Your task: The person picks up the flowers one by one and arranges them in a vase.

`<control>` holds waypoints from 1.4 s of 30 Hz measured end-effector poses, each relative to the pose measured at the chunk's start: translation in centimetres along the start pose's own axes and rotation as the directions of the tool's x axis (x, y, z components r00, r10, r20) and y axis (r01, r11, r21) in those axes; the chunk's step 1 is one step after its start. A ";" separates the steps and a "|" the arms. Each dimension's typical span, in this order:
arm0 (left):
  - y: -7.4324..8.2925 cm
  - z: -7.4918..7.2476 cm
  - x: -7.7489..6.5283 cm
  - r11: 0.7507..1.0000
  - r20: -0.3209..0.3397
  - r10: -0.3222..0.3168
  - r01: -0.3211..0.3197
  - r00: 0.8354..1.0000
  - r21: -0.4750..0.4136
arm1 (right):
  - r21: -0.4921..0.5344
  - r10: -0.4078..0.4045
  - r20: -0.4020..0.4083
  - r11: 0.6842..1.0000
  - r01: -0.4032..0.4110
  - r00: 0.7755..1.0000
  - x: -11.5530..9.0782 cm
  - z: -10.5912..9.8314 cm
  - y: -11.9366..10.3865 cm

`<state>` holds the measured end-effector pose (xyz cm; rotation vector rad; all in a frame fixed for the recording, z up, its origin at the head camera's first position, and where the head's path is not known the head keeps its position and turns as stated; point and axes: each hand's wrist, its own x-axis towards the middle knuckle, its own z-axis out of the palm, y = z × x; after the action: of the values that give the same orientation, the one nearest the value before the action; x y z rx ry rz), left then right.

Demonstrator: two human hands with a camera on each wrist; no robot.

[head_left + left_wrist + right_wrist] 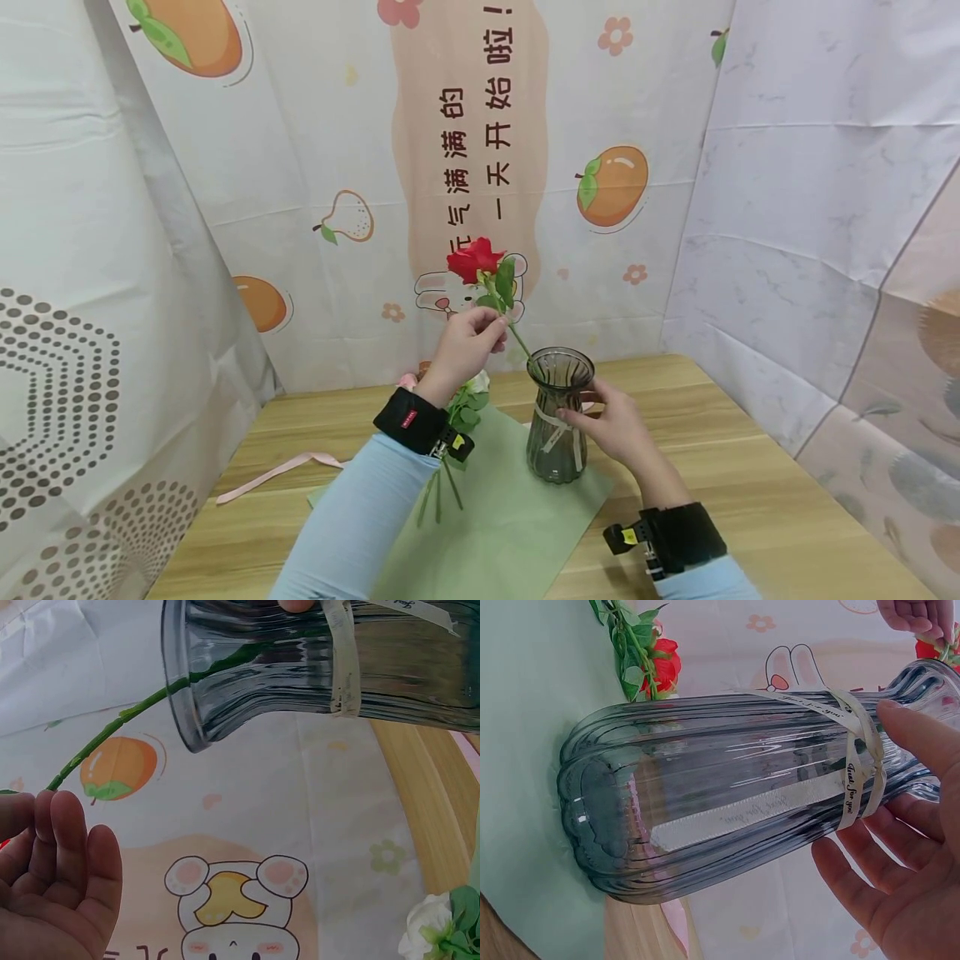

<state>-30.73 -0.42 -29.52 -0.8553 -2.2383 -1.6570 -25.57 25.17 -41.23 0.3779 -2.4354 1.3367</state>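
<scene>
My left hand (467,346) pinches the green stem of a red rose (475,260) between thumb and fingertips. The bloom points up and to the left, and the stem (112,736) slants down through the mouth of a grey ribbed glass vase (553,458). In the left wrist view, the lower stem shows through the glass. My right hand (618,421) holds the vase below its rim, thumb on the near side and fingers round the other. A cream ribbon with printed lettering (853,772) is tied about the vase's neck. The vase stands upright on green wrapping paper (495,525).
More flowers with green stems (467,410) lie on the paper under my left wrist, among them a white bloom (429,930). A pink ribbon (281,475) stretches across the wooden table (727,467) at left. Printed cloth (300,167) hangs behind and along both sides.
</scene>
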 end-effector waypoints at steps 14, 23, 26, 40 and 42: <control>-0.5 1.5 0.2 0.982 0.057 0.040 -0.050 0.998 0.181 | 0.002 -0.004 -0.005 1.000 0.004 1.000 -0.1 -0.1 -0.3; -0.4 2.7 0.5 0.958 0.097 0.009 -0.036 0.995 0.285 | -0.017 -0.022 -0.014 1.000 0.022 1.000 -0.1 0.0 -0.3; -0.3 3.2 0.5 0.946 0.112 0.004 -0.040 0.994 0.321 | -0.014 -0.018 -0.011 1.000 0.018 1.000 0.0 0.0 -0.2; -0.5 5.0 0.7 0.907 0.200 -0.030 -0.057 0.979 0.418 | 0.009 -0.009 -0.004 1.000 0.010 1.000 0.0 0.0 -0.1; -0.3 5.2 0.7 0.905 0.205 -0.041 -0.051 0.978 0.423 | 0.012 -0.012 -0.004 1.000 0.012 1.000 0.0 0.0 -0.1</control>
<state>-30.70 4.60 -31.18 -0.9470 -2.5938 -1.0397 -25.54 25.10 -41.15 0.3921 -2.4194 1.3472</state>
